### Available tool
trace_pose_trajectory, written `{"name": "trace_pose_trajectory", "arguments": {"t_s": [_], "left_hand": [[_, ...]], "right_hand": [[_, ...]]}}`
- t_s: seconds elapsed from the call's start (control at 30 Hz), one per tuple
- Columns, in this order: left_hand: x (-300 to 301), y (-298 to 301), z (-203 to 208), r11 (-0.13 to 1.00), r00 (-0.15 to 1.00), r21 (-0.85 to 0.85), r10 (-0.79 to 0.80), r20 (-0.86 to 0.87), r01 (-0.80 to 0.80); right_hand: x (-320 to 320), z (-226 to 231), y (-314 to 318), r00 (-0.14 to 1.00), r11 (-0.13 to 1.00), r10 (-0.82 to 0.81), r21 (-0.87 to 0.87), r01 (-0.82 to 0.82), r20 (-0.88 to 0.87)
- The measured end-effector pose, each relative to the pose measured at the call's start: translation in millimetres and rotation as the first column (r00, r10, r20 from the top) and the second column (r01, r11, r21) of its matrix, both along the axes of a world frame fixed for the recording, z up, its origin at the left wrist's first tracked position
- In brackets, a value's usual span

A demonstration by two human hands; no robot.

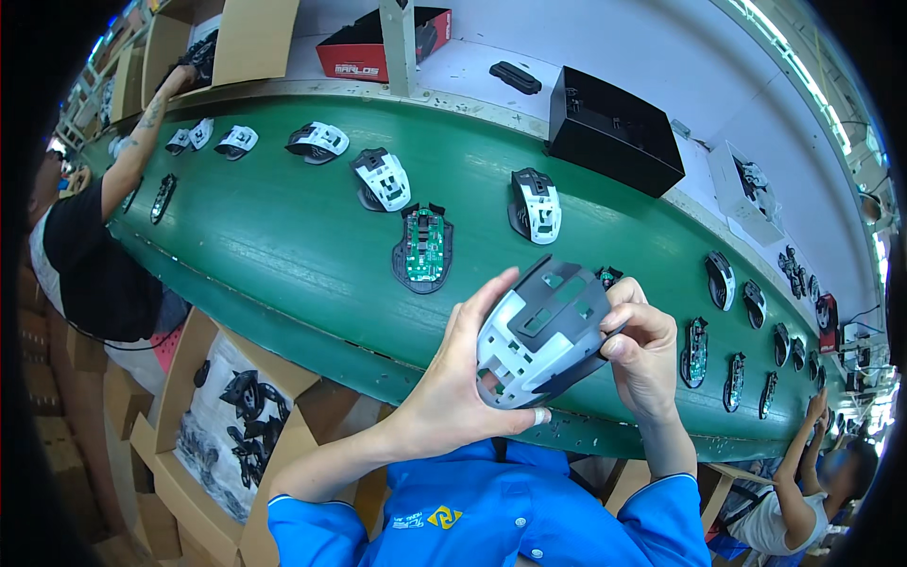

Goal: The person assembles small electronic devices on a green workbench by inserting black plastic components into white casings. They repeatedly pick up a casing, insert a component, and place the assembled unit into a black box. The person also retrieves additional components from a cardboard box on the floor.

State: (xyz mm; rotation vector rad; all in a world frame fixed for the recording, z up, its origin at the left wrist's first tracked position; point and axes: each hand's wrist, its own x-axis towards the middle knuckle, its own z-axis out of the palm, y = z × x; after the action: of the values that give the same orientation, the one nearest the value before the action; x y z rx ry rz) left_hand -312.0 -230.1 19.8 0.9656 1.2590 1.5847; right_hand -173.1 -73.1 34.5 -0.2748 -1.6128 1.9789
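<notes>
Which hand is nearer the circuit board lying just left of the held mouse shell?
Left. The left hand, gripping the mouse shell, is just below and right of the circuit board in the picture; the right hand is farther right, at the shell's other side.

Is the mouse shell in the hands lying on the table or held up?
Held up. The left hand clasps the mouse shell on one side; the right hand pinches its edge.

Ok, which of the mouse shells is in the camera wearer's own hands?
The grey-and-white shell, gripped by the left hand and pinched at its edge by the right hand; the shells ahead lie on the green surface.
</notes>
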Motion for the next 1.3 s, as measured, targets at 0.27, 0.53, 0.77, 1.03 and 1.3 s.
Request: {"name": "trace_pose_trajectory", "arguments": {"t_s": [0.27,0.53,0.77,1.03,1.3], "left_hand": [[2.5,-6.9,3.3,0.999,0.979,-0.035,0.018,-0.205,-0.026],[5.0,-8.8,0.3,0.996,0.994,-0.088,-0.019,-0.105,0.009],[6.6,-3.1,8.5,0.985,0.792,0.164,0.144,-0.593,-0.057],[-7.5,-4.1,19.6,0.959,0.730,0.276,0.234,-0.642,-0.065],[-13.8,-3.1,11.8,0.996,0.813,0.088,0.073,-0.578,-0.028]], "right_hand": [[0.9,4.2,5.8,0.997,0.993,0.059,0.109,-0.053,-0.048],[-1.5,6.2,11.5,0.972,0.971,0.219,-0.116,-0.208,0.090],[-12.0,-3.5,25.3,0.854,0.836,0.520,-0.202,-0.510,-0.005],[-9.1,-9.3,14.9,0.898,0.854,0.439,-0.310,-0.417,0.001],[-13.9,-12.2,15.3,0.913,0.850,0.404,-0.389,-0.354,0.051]]}}
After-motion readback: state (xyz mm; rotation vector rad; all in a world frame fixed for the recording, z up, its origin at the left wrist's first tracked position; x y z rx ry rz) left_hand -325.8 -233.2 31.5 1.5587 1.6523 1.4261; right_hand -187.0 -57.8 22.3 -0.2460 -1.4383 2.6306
